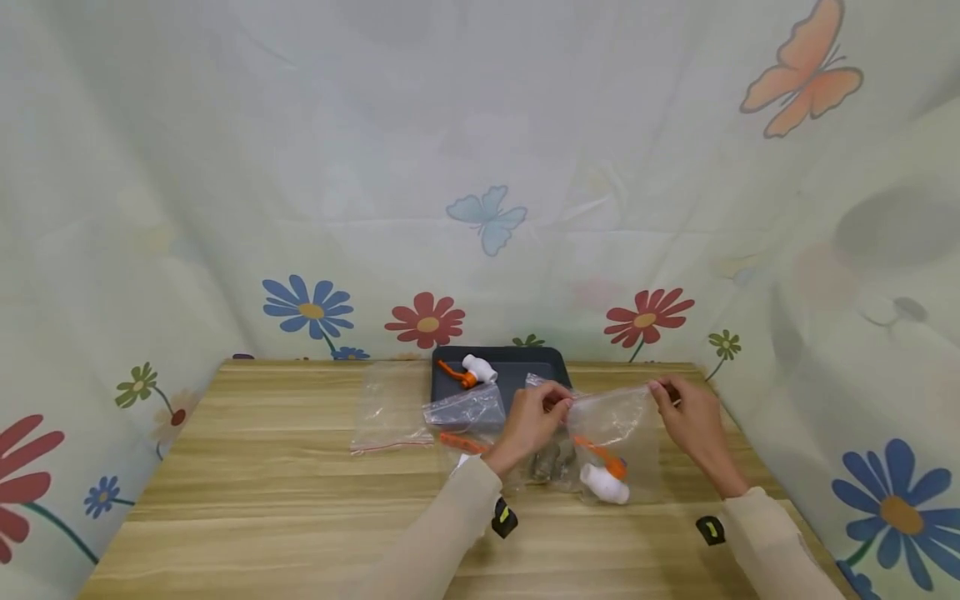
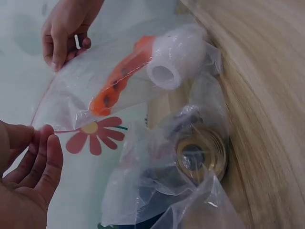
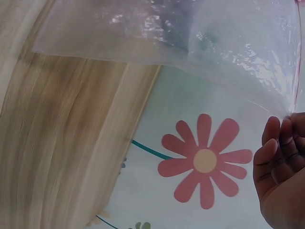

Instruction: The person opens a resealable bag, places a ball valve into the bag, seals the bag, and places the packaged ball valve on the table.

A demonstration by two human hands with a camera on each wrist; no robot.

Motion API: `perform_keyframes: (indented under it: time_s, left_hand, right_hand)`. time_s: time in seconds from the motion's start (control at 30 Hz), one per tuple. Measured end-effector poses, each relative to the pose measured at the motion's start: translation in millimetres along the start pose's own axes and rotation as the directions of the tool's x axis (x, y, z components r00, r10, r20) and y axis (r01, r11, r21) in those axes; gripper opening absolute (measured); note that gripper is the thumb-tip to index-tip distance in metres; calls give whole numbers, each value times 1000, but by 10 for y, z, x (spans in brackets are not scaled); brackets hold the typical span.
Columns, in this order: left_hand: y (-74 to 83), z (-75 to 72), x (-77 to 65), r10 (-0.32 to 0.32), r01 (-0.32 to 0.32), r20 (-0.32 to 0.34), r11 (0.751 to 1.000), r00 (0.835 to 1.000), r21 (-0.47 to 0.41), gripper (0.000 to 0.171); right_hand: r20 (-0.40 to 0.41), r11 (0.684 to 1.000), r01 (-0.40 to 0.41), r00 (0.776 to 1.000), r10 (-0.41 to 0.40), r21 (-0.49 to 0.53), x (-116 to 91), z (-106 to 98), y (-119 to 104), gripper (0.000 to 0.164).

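Between both hands hangs a clear zip bag (image 1: 633,421) with a red-edged top. Inside it is a white plastic ball valve (image 1: 604,485) with an orange handle (image 2: 121,76); its lower end is at the tabletop. My left hand (image 1: 534,423) pinches the bag's left top corner. The right top corner is pinched by my right hand (image 1: 692,421), also seen pinching in the right wrist view. Close to my left hand, another clear bag holds a metal fitting (image 1: 546,462), whose brass-coloured ring (image 2: 220,150) shows in the left wrist view. I cannot tell from the frames whether the zip is closed.
A dark tray (image 1: 555,358) at the back holds a second white valve (image 1: 480,368) with an orange handle. Left of it lies a flat clear zip bag (image 1: 386,408). Partly behind my left arm is a bag (image 1: 468,408) with an orange part (image 1: 461,442). A flowered curtain surrounds the wooden table (image 1: 262,483).
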State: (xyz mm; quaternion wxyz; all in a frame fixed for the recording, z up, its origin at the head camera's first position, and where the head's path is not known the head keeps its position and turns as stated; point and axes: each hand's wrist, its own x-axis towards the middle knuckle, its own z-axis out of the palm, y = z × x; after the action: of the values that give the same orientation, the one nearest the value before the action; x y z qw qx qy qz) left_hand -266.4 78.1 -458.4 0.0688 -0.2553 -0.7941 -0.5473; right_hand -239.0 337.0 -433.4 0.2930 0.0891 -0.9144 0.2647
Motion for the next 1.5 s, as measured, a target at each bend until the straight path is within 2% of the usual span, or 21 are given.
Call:
perform_keyframes:
  time_s: [0.1,0.33,0.5,0.6,0.77,0.97,1.2,1.5]
  left_hand:
    - [-56,28,54,13,-13,-17,1000,1000,20,11]
    - [-154,86,151,-50,51,-19,996,999,67,11]
    - [-222,107,186,-69,71,-20,993,997,92,12]
    - [-257,101,182,-82,84,-21,987,996,139,10]
    - [-277,76,162,-116,112,6,973,993,204,10]
    - [-239,12,173,-152,140,56,973,987,185,19]
    - [-170,-93,183,-114,101,63,979,991,179,21]
    - [-48,-275,109,-21,14,32,979,999,203,20]
  right_hand:
    - [8,1000,-1,1000,1,-14,67,80,50,15]
    - [60,998,-47,997,49,-37,184,286,176,18]
    - [68,998,-32,997,36,-58,223,396,241,18]
    - [83,997,-36,996,42,-67,238,459,263,18]
    - [122,996,-64,990,71,-61,245,525,302,17]
    - [135,992,-113,984,120,-58,231,545,321,17]
    - [103,994,-89,990,94,-57,257,449,199,21]
    - [47,1000,11,999,-11,-1,310,233,-206,28]
